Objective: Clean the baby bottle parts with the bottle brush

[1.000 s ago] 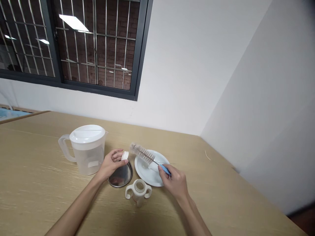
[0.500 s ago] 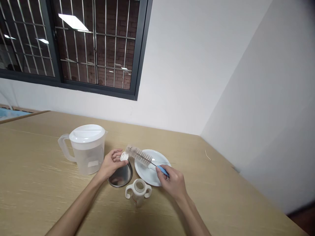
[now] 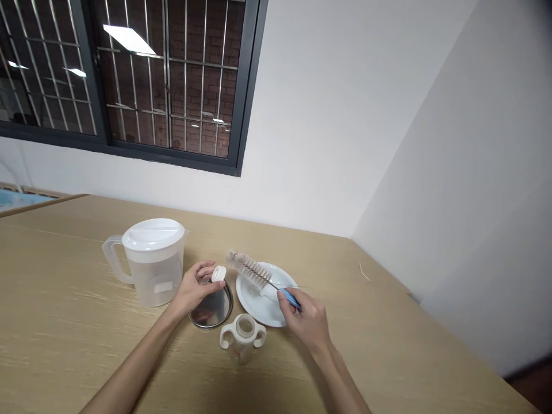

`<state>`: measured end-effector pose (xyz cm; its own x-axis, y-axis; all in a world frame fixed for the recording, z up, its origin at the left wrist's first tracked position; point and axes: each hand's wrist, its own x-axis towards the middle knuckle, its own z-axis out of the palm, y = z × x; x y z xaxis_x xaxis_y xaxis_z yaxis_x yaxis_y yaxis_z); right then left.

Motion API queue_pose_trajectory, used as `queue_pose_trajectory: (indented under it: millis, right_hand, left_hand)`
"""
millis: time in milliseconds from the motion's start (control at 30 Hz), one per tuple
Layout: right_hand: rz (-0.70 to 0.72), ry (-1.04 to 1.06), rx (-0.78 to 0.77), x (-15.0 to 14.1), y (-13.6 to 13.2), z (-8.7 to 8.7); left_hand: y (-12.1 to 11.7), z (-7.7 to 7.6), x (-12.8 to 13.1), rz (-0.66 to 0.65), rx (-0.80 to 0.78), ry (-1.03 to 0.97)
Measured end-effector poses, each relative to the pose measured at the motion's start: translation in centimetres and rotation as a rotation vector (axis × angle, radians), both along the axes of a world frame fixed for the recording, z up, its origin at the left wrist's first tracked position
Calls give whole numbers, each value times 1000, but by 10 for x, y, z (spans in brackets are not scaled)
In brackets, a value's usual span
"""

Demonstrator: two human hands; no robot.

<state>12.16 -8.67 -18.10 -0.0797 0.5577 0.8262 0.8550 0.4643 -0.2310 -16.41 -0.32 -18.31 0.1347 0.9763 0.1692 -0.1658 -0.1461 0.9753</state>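
Note:
Between the thumb and fingers of my left hand (image 3: pixel 195 288) is a small white bottle cap (image 3: pixel 218 274), held above a round metal tray (image 3: pixel 209 314). My right hand (image 3: pixel 308 319) grips the blue handle of a bottle brush (image 3: pixel 254 272). Its bristles point up and left, over a white plate (image 3: pixel 269 317), and the tip is a little apart from the cap. Nearer to me, between my forearms, a clear baby bottle (image 3: pixel 242 339) with two white side handles stands upright, its mouth uncovered.
To the left of my left hand stands a translucent pitcher (image 3: pixel 156 270) with a white lid. A thin wire-like piece (image 3: pixel 293 286) shows at the plate. Farther right, a short pale strip (image 3: pixel 364 272) lies on the wooden table (image 3: pixel 401 351), which meets the wall behind.
The brush and my right hand have shifted slightly right, so the bristle tip has drawn away from the cap. The cap has turned a little in my left hand.

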Motion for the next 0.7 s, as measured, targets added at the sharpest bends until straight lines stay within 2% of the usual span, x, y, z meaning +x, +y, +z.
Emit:
queue_pose_trajectory:
  millis: [167, 500, 700]
  right_hand:
    - [39, -33, -9, -2, 0, 1]
    - [-42, -34, -17, 2, 3, -3]
    - [-41, 12, -9, 2, 2, -2]
  left_hand:
    - [1, -2, 0, -24, 2, -18]
    - [-3, 4, 1, -14, -6, 6]
    - [-3, 5, 1, 5, 4, 14]
